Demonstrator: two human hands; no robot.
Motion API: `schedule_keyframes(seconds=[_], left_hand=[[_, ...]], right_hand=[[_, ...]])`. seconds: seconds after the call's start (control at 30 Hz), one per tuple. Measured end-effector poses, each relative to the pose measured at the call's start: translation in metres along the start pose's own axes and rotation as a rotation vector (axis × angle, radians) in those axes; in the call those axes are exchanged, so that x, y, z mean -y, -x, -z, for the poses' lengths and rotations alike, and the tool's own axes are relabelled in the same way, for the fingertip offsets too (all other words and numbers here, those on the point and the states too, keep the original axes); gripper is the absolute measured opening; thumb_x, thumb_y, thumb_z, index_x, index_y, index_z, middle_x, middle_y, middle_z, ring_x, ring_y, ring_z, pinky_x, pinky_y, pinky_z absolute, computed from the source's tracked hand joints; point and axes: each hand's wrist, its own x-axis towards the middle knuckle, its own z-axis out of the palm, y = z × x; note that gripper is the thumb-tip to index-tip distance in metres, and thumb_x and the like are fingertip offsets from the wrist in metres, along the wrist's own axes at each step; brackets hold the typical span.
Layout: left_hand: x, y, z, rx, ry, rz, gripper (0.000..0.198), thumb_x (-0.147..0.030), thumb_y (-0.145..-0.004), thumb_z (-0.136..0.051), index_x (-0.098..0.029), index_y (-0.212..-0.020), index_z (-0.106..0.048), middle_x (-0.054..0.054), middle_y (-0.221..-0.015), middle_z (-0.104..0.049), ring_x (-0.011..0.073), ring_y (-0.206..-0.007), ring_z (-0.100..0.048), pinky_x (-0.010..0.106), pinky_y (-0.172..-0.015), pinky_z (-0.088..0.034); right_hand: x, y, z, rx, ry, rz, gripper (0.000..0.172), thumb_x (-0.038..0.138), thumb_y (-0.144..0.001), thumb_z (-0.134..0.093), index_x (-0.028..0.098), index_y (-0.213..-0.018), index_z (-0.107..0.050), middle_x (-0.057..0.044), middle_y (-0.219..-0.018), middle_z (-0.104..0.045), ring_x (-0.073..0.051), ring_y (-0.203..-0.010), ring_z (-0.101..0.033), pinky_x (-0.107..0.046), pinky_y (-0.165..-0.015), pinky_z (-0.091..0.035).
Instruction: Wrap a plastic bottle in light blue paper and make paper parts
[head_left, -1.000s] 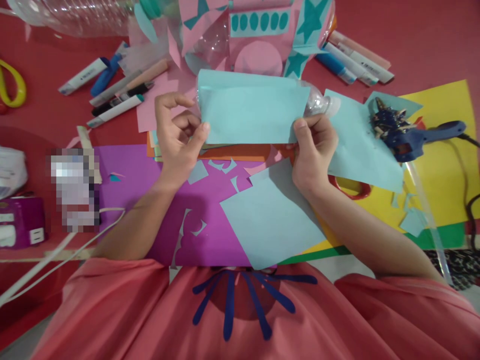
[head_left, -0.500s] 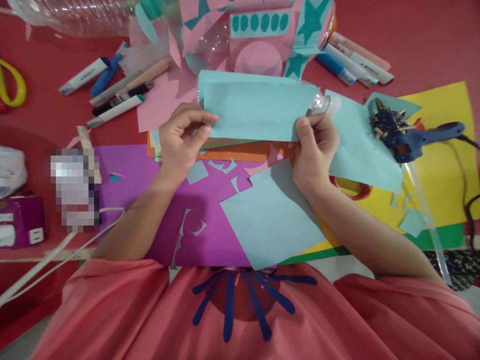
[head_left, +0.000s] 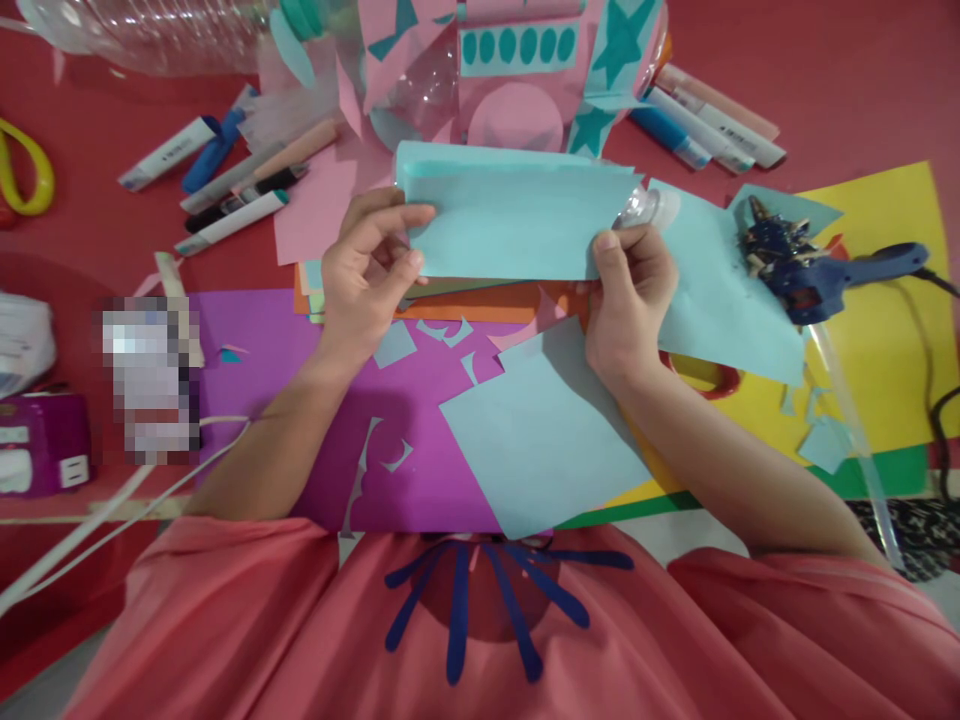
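A sheet of light blue paper (head_left: pixel 510 225) wraps around a clear plastic bottle (head_left: pixel 646 208), whose neck sticks out at the right end. My left hand (head_left: pixel 367 255) pinches the sheet's lower left corner between thumb and fingers, with the index finger resting on its face. At the lower right corner, my right hand (head_left: pixel 634 290) grips the paper, thumb on top and fingers curled behind. Most of the bottle is hidden under the paper. Below the hands, a loose blue sheet (head_left: pixel 544 430) lies over purple paper (head_left: pixel 277 400) among small cut scraps.
Behind stands a bottle decorated with pink and blue paper (head_left: pixel 517 115). Markers (head_left: pixel 232 220) lie to the left, and more markers (head_left: pixel 712 125) to the right. A blue glue gun (head_left: pixel 814 285) with a cord rests on the right. Yellow-handled scissors (head_left: pixel 34 175) lie far left.
The fingers of my left hand have shifted slightly up along the paper's left edge. The paper's overlapping flap sits a little differently; my right hand stays in place.
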Motion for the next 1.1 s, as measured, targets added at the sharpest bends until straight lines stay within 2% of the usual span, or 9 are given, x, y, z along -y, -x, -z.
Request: schedule_keyframes(seconds=[0.1, 0.23, 0.4, 0.7, 0.9, 1.0, 1.07, 1.1], left_hand=[[0.001, 0.000, -0.002, -0.009, 0.050, 0.008, 0.034, -0.050, -0.085, -0.064, -0.037, -0.116, -0.066, 0.003, -0.121, -0.058, 0.0073, -0.064, -0.053, 0.021, -0.049, -0.054], [0.007, -0.003, -0.004, -0.008, 0.129, -0.048, 0.040, -0.050, -0.083, -0.066, -0.041, -0.121, -0.064, 0.003, -0.125, -0.054, 0.0027, -0.057, -0.050, 0.018, -0.046, -0.053], [0.007, -0.006, -0.003, 0.010, 0.205, -0.143, 0.043, -0.049, -0.084, -0.066, -0.036, -0.124, -0.064, 0.003, -0.123, -0.051, -0.0005, -0.055, -0.048, 0.015, -0.046, -0.054], [-0.005, -0.004, 0.002, 0.064, 0.136, -0.031, 0.045, -0.045, -0.085, -0.066, -0.040, -0.128, -0.060, 0.003, -0.132, -0.050, 0.0035, -0.059, -0.052, 0.019, -0.048, -0.057], [-0.010, -0.005, 0.001, 0.103, 0.083, -0.018, 0.057, -0.045, -0.080, -0.069, -0.049, -0.133, -0.052, 0.001, -0.142, -0.047, 0.0081, -0.068, -0.061, 0.021, -0.044, -0.053], [-0.014, -0.008, 0.005, 0.137, 0.065, -0.078, 0.051, -0.045, -0.084, -0.066, -0.045, -0.133, -0.054, 0.002, -0.137, -0.051, 0.0033, -0.059, -0.056, 0.017, -0.043, -0.051], [-0.018, -0.012, 0.010, 0.086, 0.057, -0.169, 0.041, -0.045, -0.088, -0.063, -0.038, -0.128, -0.061, 0.002, -0.127, -0.057, 0.0013, -0.057, -0.052, 0.013, -0.038, -0.044], [-0.022, -0.014, 0.013, 0.031, 0.048, -0.210, 0.034, -0.044, -0.091, -0.060, -0.034, -0.123, -0.065, 0.002, -0.120, -0.061, 0.0015, -0.057, -0.051, 0.012, -0.037, -0.041]], right_hand=[[0.004, 0.001, 0.000, -0.011, -0.048, -0.023, 0.028, 0.050, -0.095, -0.046, 0.025, -0.085, -0.054, -0.006, -0.078, -0.052, -0.021, -0.078, -0.058, -0.037, -0.059, -0.052], [0.005, 0.001, 0.000, -0.017, -0.047, -0.044, 0.028, 0.051, -0.094, -0.046, 0.025, -0.086, -0.054, -0.006, -0.081, -0.053, -0.021, -0.080, -0.057, -0.038, -0.061, -0.053], [0.005, 0.002, -0.001, -0.039, -0.015, -0.012, 0.028, 0.050, -0.095, -0.046, 0.025, -0.085, -0.055, -0.006, -0.079, -0.052, -0.022, -0.082, -0.059, -0.039, -0.061, -0.055], [0.003, 0.000, 0.000, -0.035, -0.016, -0.003, 0.029, 0.052, -0.094, -0.046, 0.026, -0.084, -0.054, -0.006, -0.079, -0.053, -0.020, -0.075, -0.056, -0.037, -0.058, -0.051], [-0.005, -0.002, 0.001, 0.017, 0.085, 0.049, 0.035, 0.054, -0.096, -0.036, 0.026, -0.088, -0.054, -0.007, -0.084, -0.054, -0.020, -0.075, -0.055, -0.036, -0.056, -0.048], [0.003, -0.004, 0.000, -0.032, 0.014, 0.040, 0.031, 0.052, -0.094, -0.045, 0.026, -0.078, -0.050, -0.004, -0.075, -0.050, -0.019, -0.068, -0.051, -0.037, -0.059, -0.047], [0.014, -0.008, 0.003, -0.017, -0.028, 0.036, 0.030, 0.048, -0.092, -0.053, 0.026, -0.072, -0.047, -0.001, -0.067, -0.045, -0.017, -0.062, -0.046, -0.036, -0.058, -0.046], [0.019, -0.010, 0.005, 0.040, -0.030, 0.026, 0.030, 0.046, -0.090, -0.056, 0.025, -0.071, -0.047, 0.000, -0.064, -0.043, -0.015, -0.059, -0.044, -0.034, -0.057, -0.045]])
